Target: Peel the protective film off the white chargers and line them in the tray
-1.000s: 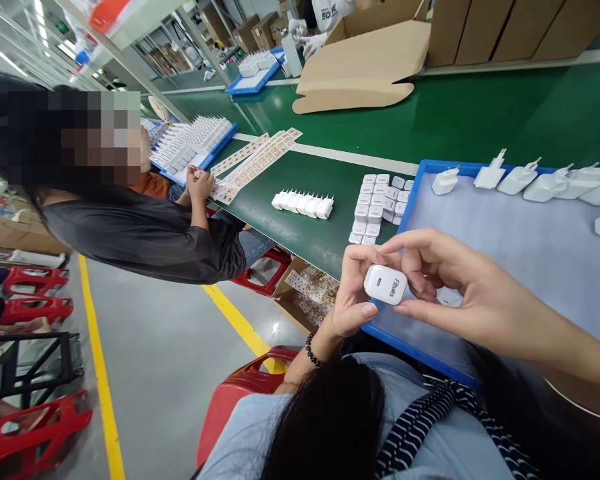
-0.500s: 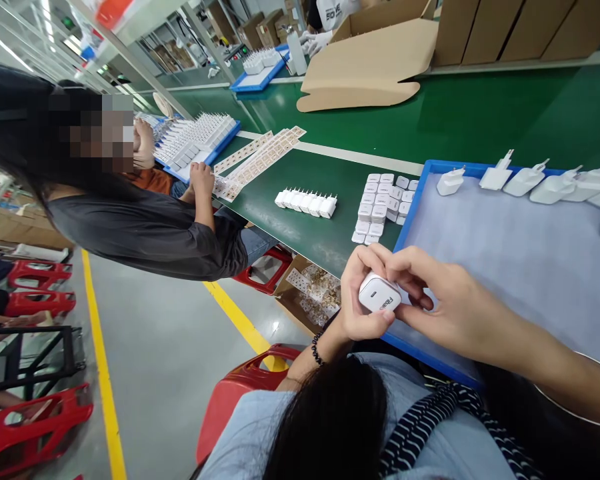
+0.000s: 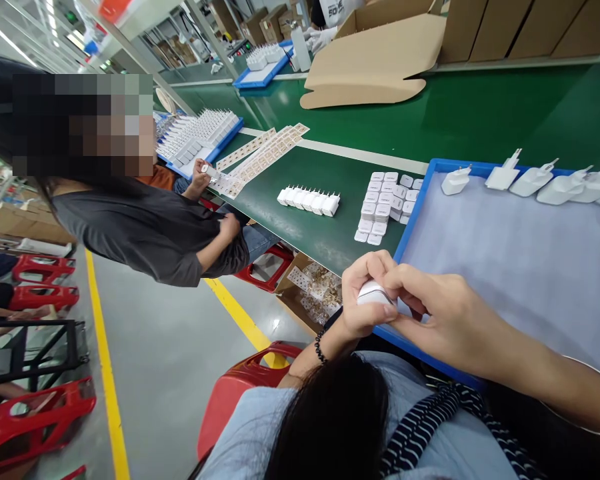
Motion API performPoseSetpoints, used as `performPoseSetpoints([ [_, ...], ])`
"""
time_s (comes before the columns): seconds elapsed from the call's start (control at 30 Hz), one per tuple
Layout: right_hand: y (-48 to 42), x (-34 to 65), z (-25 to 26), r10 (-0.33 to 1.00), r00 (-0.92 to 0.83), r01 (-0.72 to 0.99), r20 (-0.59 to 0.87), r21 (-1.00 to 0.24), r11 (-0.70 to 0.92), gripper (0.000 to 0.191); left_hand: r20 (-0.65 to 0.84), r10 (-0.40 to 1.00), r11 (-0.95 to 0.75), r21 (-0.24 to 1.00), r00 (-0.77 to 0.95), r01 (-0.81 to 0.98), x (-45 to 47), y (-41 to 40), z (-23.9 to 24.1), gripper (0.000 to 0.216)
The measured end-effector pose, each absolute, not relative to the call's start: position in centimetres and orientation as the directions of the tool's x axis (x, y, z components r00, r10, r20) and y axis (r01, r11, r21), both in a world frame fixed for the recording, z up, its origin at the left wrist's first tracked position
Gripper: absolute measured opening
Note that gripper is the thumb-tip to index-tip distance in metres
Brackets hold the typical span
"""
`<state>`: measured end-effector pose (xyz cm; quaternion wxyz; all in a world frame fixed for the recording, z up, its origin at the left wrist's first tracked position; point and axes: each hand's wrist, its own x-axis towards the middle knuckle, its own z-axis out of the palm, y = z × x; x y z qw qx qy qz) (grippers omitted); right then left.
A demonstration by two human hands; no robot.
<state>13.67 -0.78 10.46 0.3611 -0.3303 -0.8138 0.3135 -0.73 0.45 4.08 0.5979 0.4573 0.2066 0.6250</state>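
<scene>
A small white charger plug (image 3: 373, 292) sits between both my hands at the near left corner of a blue tray (image 3: 413, 203). My left hand (image 3: 359, 301) wraps round it from the left, thumb under it. My right hand (image 3: 437, 313) pinches its right side with fingers curled over the top. Most of the charger is hidden by my fingers. More white chargers (image 3: 530, 180) lie in a row along the tray's far edge.
On the green belt (image 3: 480, 113) lie a row of white chargers (image 3: 309, 201) and a block of stacked white parts (image 3: 380, 207). A co-worker (image 3: 145, 227) in grey sits at left, handling label sheets (image 3: 260, 157). Cardboard boxes (image 3: 375, 60) stand behind. Red stools line the floor.
The charger has been turned and drawn lower into my hands, so its printed face no longer shows. The co-worker's near arm has dropped to the lap.
</scene>
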Motion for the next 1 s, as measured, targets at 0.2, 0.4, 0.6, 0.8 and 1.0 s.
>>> performPoseSetpoints([
  [0.2,-0.3,13.8,10.2,0.809,-0.519,0.32,0.278,-0.814,0.485,0.025,0.254,0.95,-0.154,0.886,0.181,-0.437,-1.1,0.7,6.0,0.044],
  [0.4,0.3,14.5,10.5,0.852,-0.489,0.257,0.187,-0.903,0.345,0.021,0.265,0.9,-0.106,0.903,0.346,-0.417,-2.2,1.0,6.0,0.052],
  [0.6,0.6,14.7,11.1,0.805,-0.541,0.201,0.244,-0.892,0.405,0.01,0.303,0.88,-0.146,0.905,0.365,-0.401,-2.3,0.6,6.0,0.052],
  [0.8,0.5,14.9,10.5,0.784,-0.571,0.195,0.242,-0.888,0.416,0.011,0.277,0.885,-0.024,0.829,0.373,-0.559,-1.8,0.3,6.0,0.033],
  [1.0,0.3,14.7,10.4,0.78,-0.557,0.223,0.285,-0.853,0.471,0.022,0.178,0.921,0.028,0.858,0.347,-0.513,-1.8,0.5,5.8,0.035],
])
